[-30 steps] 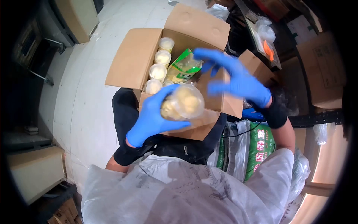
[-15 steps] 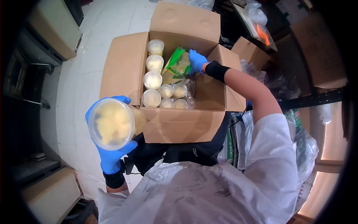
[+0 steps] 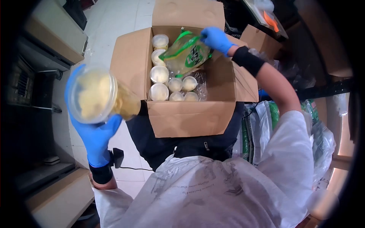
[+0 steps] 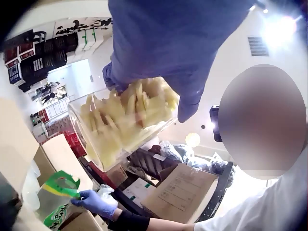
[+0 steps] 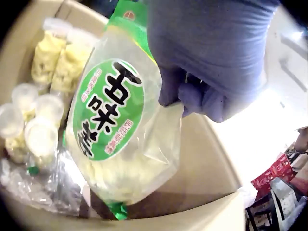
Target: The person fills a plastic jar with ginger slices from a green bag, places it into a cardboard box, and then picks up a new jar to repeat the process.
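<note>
Pale tiled floor (image 3: 114, 22), upper left of the head view. Open cardboard box (image 3: 190, 119), upper centre: lidded tubs (image 3: 159, 74) down its left side, smaller tubs (image 3: 175, 84) lower middle. Green-printed bag (image 3: 190, 53), upper centre: pinched by right hand (image 3: 218, 39), drawn up and spread since half a second ago. Large tub (image 3: 93, 95), mid-left: grasped by left hand (image 3: 91, 136). Consequence, as judged: bag being shifted, both hands occupied.

In the head view the large tub (image 3: 95, 95) hides most fingers of the left hand (image 3: 93, 137), the green-and-clear bag (image 3: 188, 57) covers part of a lidded tub (image 3: 157, 57), the top edge cuts the far flap (image 3: 188, 13), and a background carton (image 4: 192, 180) bears print too small to read
</note>
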{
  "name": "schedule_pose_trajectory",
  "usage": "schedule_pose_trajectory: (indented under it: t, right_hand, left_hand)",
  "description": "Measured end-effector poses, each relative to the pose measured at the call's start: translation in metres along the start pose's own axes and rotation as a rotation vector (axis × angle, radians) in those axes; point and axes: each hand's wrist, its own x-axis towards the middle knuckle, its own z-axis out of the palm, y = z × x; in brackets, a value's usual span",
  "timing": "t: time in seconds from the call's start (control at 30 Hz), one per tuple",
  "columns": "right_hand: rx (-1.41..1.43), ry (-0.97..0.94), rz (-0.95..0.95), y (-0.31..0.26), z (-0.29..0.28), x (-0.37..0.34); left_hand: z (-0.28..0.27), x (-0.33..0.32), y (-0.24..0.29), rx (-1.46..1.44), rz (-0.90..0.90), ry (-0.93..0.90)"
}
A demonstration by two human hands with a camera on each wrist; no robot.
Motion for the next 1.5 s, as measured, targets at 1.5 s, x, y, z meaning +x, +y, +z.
schedule_pose_trajectory:
  t: [1.5]
  right_hand:
    - [0.299,0.512,0.485,-0.006,-0.275,-0.144]
  left_hand:
    - [0.360,0.104,-0.241,1.130,0.628,-0.930]
